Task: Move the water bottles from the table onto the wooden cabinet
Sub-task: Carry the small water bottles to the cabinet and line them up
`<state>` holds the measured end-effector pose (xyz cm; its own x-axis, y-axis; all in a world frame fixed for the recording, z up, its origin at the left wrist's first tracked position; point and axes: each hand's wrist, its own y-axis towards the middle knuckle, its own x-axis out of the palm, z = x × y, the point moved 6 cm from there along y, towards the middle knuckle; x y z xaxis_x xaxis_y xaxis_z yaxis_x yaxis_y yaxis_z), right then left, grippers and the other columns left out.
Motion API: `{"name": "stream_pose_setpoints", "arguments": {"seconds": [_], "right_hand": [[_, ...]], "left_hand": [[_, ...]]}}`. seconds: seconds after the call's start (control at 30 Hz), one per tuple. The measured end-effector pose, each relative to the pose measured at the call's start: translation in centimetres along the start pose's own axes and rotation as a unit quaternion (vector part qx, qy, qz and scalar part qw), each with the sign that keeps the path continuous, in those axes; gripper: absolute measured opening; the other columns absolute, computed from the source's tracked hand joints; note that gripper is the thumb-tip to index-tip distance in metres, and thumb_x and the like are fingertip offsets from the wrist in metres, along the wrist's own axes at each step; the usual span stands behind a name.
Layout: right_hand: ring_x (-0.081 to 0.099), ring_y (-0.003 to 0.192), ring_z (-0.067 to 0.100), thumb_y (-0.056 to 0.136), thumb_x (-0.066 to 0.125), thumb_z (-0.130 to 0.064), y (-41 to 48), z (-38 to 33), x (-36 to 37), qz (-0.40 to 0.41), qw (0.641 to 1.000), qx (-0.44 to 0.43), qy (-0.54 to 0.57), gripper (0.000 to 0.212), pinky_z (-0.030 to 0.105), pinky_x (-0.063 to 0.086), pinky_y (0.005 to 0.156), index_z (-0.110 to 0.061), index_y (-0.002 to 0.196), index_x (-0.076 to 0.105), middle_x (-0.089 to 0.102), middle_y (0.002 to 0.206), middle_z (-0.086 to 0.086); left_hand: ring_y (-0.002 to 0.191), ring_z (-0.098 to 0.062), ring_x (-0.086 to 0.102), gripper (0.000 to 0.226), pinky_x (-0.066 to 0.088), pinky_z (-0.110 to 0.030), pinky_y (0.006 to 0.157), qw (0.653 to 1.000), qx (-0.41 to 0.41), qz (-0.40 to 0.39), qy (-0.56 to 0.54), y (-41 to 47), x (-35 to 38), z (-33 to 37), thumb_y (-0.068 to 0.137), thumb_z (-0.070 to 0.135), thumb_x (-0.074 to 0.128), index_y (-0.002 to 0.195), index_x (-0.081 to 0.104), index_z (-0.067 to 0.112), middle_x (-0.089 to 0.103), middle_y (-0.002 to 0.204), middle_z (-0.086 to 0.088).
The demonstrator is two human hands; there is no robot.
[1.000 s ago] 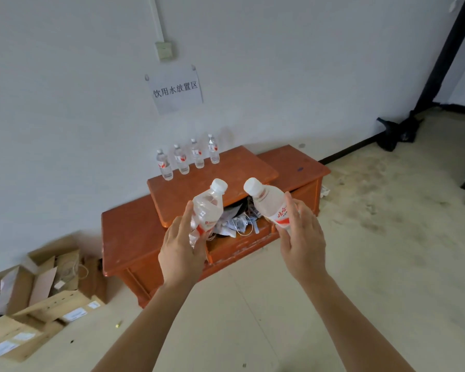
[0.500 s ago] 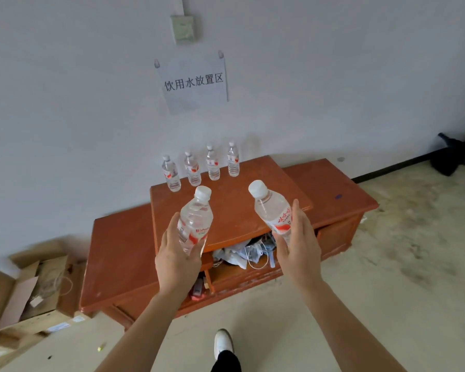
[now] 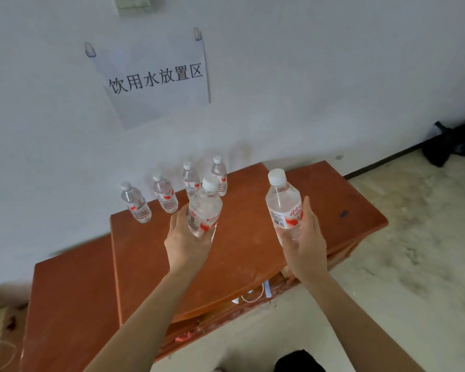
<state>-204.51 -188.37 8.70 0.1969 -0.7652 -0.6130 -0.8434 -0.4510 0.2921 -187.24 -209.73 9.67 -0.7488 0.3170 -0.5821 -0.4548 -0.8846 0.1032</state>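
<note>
My left hand (image 3: 184,244) grips a clear water bottle (image 3: 204,209) with a white cap and red label, held upright above the wooden cabinet (image 3: 242,237). My right hand (image 3: 305,245) grips a second bottle (image 3: 283,205) of the same kind, tilted slightly left, over the cabinet's raised middle top. Several more bottles stand in a row at the cabinet's back edge by the wall, from the leftmost bottle (image 3: 136,204) to the rightmost bottle (image 3: 219,174); the held left bottle partly hides one of them.
A paper sign (image 3: 156,79) with Chinese characters is taped to the white wall above the row. The cabinet has a lower left wing (image 3: 70,299) and a lower right wing (image 3: 360,210). Clutter shows in an open drawer (image 3: 253,294). A black bag (image 3: 450,146) lies on the floor, far right.
I have stepped closer to the cabinet. Both hands with their bottles have moved forward and now hang over the cabinet's top, nearer the row of standing bottles.
</note>
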Motion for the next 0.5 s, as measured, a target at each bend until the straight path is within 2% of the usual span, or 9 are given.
{"name": "stream_pose_setpoints", "arguments": {"seconds": [0.13,0.2,0.3,0.37,0.43,0.5], "right_hand": [[0.050,0.136,0.024,0.097,0.068,-0.031,5.9,5.5,1.6,-0.016,0.999,0.043,0.029,0.075,0.040,0.046,0.109,-0.024,0.158,0.024,0.046,0.151,0.005],[0.055,0.130,0.021,0.097,0.069,-0.034,8.7,8.9,3.2,-0.032,0.997,0.048,0.043,0.071,0.048,0.052,0.104,-0.024,0.155,0.030,0.051,0.146,0.002],[0.057,0.128,0.020,0.094,0.073,-0.032,12.5,14.3,6.0,-0.077,0.993,0.063,0.061,0.070,0.050,0.054,0.100,-0.021,0.152,0.035,0.055,0.143,0.001],[0.062,0.121,0.023,0.092,0.073,-0.039,14.9,17.2,7.6,-0.111,0.988,0.073,0.073,0.070,0.052,0.057,0.094,-0.021,0.150,0.037,0.058,0.138,0.003],[0.067,0.111,0.026,0.090,0.068,-0.053,17.7,19.4,9.6,-0.147,0.982,0.079,0.087,0.070,0.053,0.059,0.087,-0.022,0.147,0.039,0.063,0.130,0.004],[0.068,0.110,0.026,0.088,0.065,-0.059,20.5,21.1,11.6,-0.162,0.978,0.080,0.102,0.073,0.053,0.059,0.087,-0.021,0.146,0.040,0.063,0.130,0.004]], "left_hand": [[0.106,-0.013,0.056,0.071,0.039,-0.027,0.089,0.999,-0.025,-0.022,0.011,4.1,6.5,-0.6,0.076,0.033,0.085,0.135,0.047,0.019,0.055,0.129,0.005],[0.102,-0.007,0.052,0.071,0.040,-0.027,0.088,0.998,-0.052,-0.023,0.013,5.3,9.8,-1.5,0.077,0.033,0.085,0.134,0.046,0.019,0.054,0.129,0.007],[0.098,-0.008,0.052,0.069,0.040,-0.028,0.086,0.993,-0.109,-0.025,0.036,6.3,14.6,-2.6,0.077,0.033,0.084,0.132,0.045,0.019,0.055,0.127,0.006],[0.097,-0.009,0.052,0.070,0.040,-0.029,0.086,0.987,-0.145,-0.031,0.055,7.3,17.4,-2.7,0.076,0.032,0.085,0.131,0.045,0.018,0.055,0.127,0.005],[0.099,-0.011,0.053,0.070,0.042,-0.030,0.085,0.982,-0.173,-0.028,0.068,9.0,20.2,-2.9,0.075,0.032,0.086,0.130,0.045,0.018,0.055,0.124,0.005],[0.099,-0.013,0.053,0.070,0.046,-0.035,0.087,0.979,-0.186,-0.012,0.076,11.0,22.8,-3.1,0.073,0.032,0.086,0.128,0.044,0.017,0.053,0.120,0.006]]}}
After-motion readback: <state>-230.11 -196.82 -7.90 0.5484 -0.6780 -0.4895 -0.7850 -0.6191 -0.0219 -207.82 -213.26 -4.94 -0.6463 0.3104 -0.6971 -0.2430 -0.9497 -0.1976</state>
